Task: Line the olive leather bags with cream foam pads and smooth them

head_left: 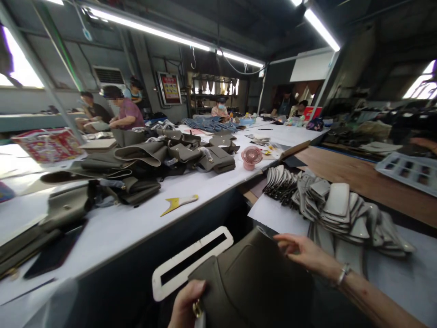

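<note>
A dark olive bag (252, 273), apparently leather, is held low in front of me, tilted. My left hand (187, 303) grips its near left side, thumb on the outer face, beside a small gold-coloured metal fitting (197, 309). At the bag's upper right edge is my right hand (297, 250), its fingers bent together against the edge; the fingertips are partly hidden. Behind the bag stands a white frame with a long slot (157, 284). A yellow and white pointed piece (178, 203) lies on the white table (143, 232) beyond it.
Several olive bags (218, 159) are heaped on the table, with a pink fan (251, 157) nearby. At right, stacked grey-white pieces (336, 202) lie in front of a brown board (358, 182) and a pale plastic crate (409, 171). Several people sit farther back.
</note>
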`<action>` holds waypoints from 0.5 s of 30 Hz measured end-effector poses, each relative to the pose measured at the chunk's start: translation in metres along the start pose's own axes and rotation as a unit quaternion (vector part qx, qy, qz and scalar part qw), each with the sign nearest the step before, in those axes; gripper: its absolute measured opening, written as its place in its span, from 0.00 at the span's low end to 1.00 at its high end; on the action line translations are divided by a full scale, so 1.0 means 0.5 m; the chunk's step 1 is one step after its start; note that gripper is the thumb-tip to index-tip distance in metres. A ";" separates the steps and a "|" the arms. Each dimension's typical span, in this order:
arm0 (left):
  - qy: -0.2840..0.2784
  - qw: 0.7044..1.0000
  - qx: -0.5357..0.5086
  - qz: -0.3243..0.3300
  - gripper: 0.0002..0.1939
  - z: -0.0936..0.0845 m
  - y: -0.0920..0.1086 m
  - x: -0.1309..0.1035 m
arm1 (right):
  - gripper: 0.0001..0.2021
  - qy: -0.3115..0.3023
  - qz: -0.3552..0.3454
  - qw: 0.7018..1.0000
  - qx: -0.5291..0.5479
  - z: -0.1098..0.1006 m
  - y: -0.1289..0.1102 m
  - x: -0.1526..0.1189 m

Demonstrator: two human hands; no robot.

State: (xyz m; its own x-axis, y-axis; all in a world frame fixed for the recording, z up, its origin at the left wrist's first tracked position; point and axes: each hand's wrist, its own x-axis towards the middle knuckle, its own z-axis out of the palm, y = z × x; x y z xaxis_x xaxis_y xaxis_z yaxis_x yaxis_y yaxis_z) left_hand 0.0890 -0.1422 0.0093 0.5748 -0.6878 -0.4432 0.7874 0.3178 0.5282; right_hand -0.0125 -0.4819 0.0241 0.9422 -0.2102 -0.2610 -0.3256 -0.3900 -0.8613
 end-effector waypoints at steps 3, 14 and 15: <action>-0.102 0.989 -0.032 -0.106 0.09 0.066 0.011 0.020 | 0.44 0.033 -0.110 0.993 0.014 0.022 -0.092 -0.036; -0.248 0.966 0.019 0.074 0.45 0.041 -0.053 0.042 | 0.18 0.204 0.042 0.927 0.311 0.013 -0.160 -0.058; -0.244 0.963 0.078 0.087 0.46 0.035 -0.059 0.033 | 0.18 0.213 0.050 0.921 0.322 0.012 -0.152 -0.052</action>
State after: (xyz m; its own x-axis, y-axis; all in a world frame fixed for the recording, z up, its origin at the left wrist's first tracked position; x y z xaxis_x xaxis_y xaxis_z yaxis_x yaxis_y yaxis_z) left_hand 0.0715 -0.1742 -0.0011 0.4924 -0.8697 0.0344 0.6238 0.3802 0.6829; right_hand -0.0118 -0.4417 0.0935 0.7493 -0.6018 -0.2764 -0.1651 0.2344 -0.9580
